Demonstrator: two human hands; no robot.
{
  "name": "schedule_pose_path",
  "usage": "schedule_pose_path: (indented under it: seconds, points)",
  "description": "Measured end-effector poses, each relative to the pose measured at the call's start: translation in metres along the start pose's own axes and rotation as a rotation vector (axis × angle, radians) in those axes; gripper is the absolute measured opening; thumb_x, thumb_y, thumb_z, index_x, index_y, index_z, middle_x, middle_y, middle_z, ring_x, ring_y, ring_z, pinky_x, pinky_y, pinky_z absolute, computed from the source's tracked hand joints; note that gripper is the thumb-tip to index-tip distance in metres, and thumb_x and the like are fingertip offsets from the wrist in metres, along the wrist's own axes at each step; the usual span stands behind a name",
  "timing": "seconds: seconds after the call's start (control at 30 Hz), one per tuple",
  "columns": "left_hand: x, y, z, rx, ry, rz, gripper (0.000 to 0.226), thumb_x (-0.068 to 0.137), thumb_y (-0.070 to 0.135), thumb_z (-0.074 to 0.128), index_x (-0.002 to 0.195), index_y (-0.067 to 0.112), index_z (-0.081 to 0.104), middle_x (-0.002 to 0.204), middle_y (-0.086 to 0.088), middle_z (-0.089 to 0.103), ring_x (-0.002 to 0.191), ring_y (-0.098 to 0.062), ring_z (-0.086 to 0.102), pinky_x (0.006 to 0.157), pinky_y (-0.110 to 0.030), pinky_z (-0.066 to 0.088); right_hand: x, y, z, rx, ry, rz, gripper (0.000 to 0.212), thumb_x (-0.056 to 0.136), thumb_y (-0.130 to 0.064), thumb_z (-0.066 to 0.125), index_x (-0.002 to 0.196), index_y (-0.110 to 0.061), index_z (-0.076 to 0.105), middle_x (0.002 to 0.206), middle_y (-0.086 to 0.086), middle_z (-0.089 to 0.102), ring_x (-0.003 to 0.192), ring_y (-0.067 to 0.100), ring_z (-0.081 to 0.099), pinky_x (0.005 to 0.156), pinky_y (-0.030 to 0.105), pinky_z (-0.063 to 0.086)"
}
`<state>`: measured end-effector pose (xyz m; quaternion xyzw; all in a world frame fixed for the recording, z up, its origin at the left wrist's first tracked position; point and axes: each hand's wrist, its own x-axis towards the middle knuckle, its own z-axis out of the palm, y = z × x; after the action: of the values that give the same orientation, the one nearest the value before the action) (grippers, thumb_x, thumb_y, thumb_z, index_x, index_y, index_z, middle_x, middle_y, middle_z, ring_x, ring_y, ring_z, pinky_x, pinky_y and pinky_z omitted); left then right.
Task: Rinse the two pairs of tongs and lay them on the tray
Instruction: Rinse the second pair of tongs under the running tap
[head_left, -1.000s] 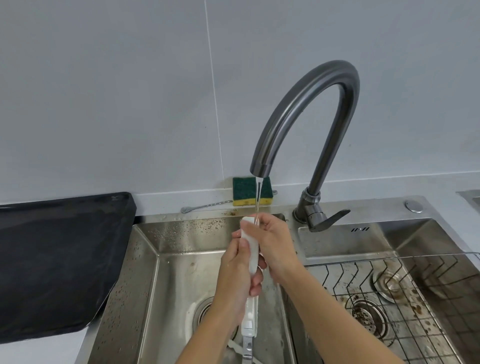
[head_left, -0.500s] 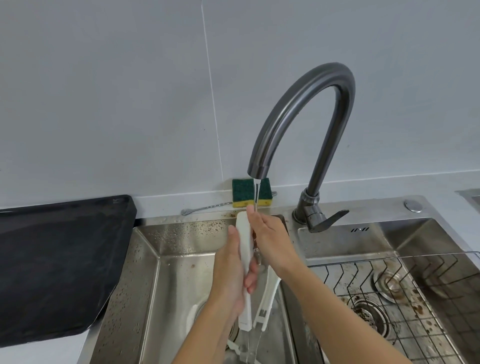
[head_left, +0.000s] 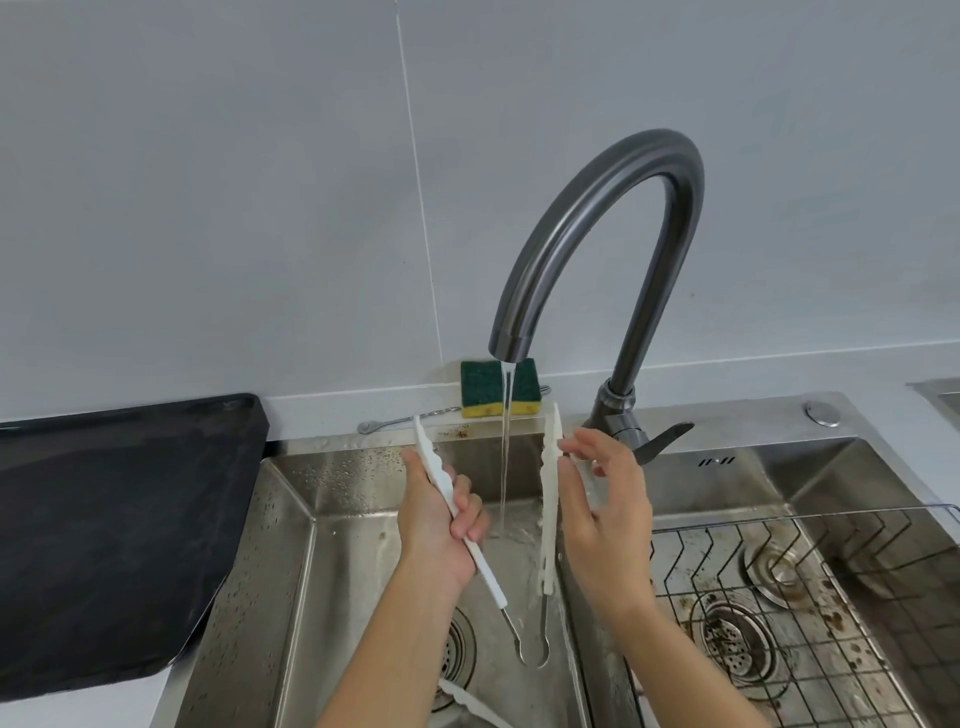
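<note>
Left hand (head_left: 441, 525) grips one arm of the spread white tongs (head_left: 548, 519); right hand (head_left: 605, 514), fingers loose, touches the other arm. Second tongs (head_left: 475, 706) lie in the sink basin (head_left: 291, 519) below the hands.

No text, label or number is legible on anything in view.

The tongs (head_left: 548, 499) look matt white plastic with a bare metal spring end; the sink (head_left: 291, 525) is brushed steel, water-spotted; the faucet (head_left: 587, 208) is glossy dark metal; the tray (head_left: 104, 519) is matt black.
</note>
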<state>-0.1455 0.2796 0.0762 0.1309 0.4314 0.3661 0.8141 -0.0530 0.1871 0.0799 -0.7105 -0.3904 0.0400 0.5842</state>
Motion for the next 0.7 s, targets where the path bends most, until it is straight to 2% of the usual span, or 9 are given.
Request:
schedule_pose_path:
  seconds: [0.13, 0.2, 0.27, 0.33, 0.4, 0.47, 0.53, 0.63, 0.7]
  points:
    - [0.007, -0.007, 0.009, -0.127, -0.036, -0.020, 0.055, 0.093, 0.060, 0.030, 0.060, 0.017, 0.042, 0.033, 0.004, 0.035, 0.019, -0.006, 0.024, 0.025, -0.010, 0.018, -0.006, 0.003, -0.004, 0.084, -0.065, 0.391, 0.039, 0.087, -0.029, 0.062, 0.121, -0.028, 0.043, 0.107, -0.016, 0.049, 0.102, 0.002, 0.050, 0.081, 0.011, 0.038]
    - [0.012, -0.011, 0.013, -0.163, -0.059, -0.042, 0.056, 0.092, 0.061, 0.030, 0.061, 0.016, 0.042, 0.034, 0.004, 0.035, 0.020, -0.006, 0.025, 0.026, -0.010, 0.020, -0.005, 0.001, -0.004, 0.242, -0.187, 0.674, 0.036, 0.087, -0.026, 0.063, 0.118, -0.021, 0.045, 0.100, -0.011, 0.053, 0.084, 0.006, 0.056, 0.068, 0.016, 0.043]
    - [0.017, -0.016, 0.019, -0.136, -0.055, -0.049, 0.057, 0.090, 0.063, 0.029, 0.064, 0.014, 0.045, 0.035, 0.004, 0.036, 0.021, -0.006, 0.026, 0.027, -0.011, 0.022, -0.003, -0.001, -0.005, 0.403, -0.241, 0.829, 0.019, 0.090, -0.020, 0.058, 0.106, -0.011, 0.054, 0.083, 0.001, 0.060, 0.057, 0.012, 0.055, 0.050, 0.023, 0.044]
    - [0.019, -0.020, 0.027, -0.030, -0.008, -0.029, 0.058, 0.089, 0.064, 0.031, 0.072, 0.012, 0.049, 0.041, 0.001, 0.043, 0.028, -0.008, 0.034, 0.030, -0.014, 0.033, 0.000, -0.003, -0.006, 0.452, -0.246, 0.819, 0.008, 0.093, -0.013, 0.053, 0.095, -0.006, 0.057, 0.063, 0.005, 0.056, 0.039, 0.012, 0.043, 0.038, 0.023, 0.034]
    - [0.017, -0.021, 0.032, 0.140, 0.043, -0.007, 0.058, 0.090, 0.061, 0.036, 0.086, 0.007, 0.056, 0.062, -0.006, 0.054, 0.047, -0.014, 0.049, 0.045, -0.025, 0.051, 0.005, -0.006, -0.009, 0.449, -0.210, 0.775, 0.006, 0.093, -0.011, 0.052, 0.090, -0.008, 0.056, 0.053, 0.001, 0.048, 0.034, 0.010, 0.034, 0.034, 0.020, 0.025]
    - [0.014, -0.022, 0.032, 0.321, 0.035, 0.031, 0.051, 0.092, 0.053, 0.043, 0.107, 0.006, 0.057, 0.083, -0.010, 0.057, 0.069, -0.020, 0.057, 0.061, -0.034, 0.056, 0.011, -0.006, -0.012, 0.384, -0.173, 0.716, 0.007, 0.093, -0.014, 0.052, 0.088, -0.012, 0.057, 0.054, -0.001, 0.044, 0.037, 0.007, 0.032, 0.036, 0.020, 0.027]
    - [0.010, -0.025, 0.028, 0.511, -0.010, 0.111, 0.032, 0.096, 0.034, 0.047, 0.118, 0.010, 0.052, 0.093, -0.010, 0.059, 0.077, -0.022, 0.061, 0.070, -0.037, 0.057, 0.015, -0.004, -0.013, 0.287, -0.169, 0.646, 0.007, 0.093, -0.019, 0.054, 0.090, -0.013, 0.057, 0.059, 0.000, 0.043, 0.043, 0.007, 0.034, 0.041, 0.021, 0.030]
    - [0.008, -0.030, 0.025, 0.678, -0.068, 0.131, 0.025, 0.095, 0.005, 0.049, 0.119, 0.009, 0.052, 0.100, -0.013, 0.066, 0.082, -0.023, 0.068, 0.069, -0.036, 0.059, 0.013, -0.005, -0.011, 0.191, -0.203, 0.560, 0.017, 0.090, -0.024, 0.058, 0.088, -0.007, 0.056, 0.064, 0.013, 0.050, 0.050, 0.012, 0.041, 0.046, 0.026, 0.036]
    - [0.011, -0.033, 0.025, 0.777, -0.063, 0.103, 0.028, 0.089, 0.001, 0.050, 0.114, 0.007, 0.058, 0.103, -0.016, 0.069, 0.089, -0.027, 0.069, 0.067, -0.035, 0.058, 0.007, -0.009, -0.007, 0.152, -0.260, 0.519, 0.017, 0.090, -0.025, 0.059, 0.086, -0.008, 0.056, 0.067, 0.013, 0.055, 0.052, 0.008, 0.046, 0.048, 0.024, 0.039]
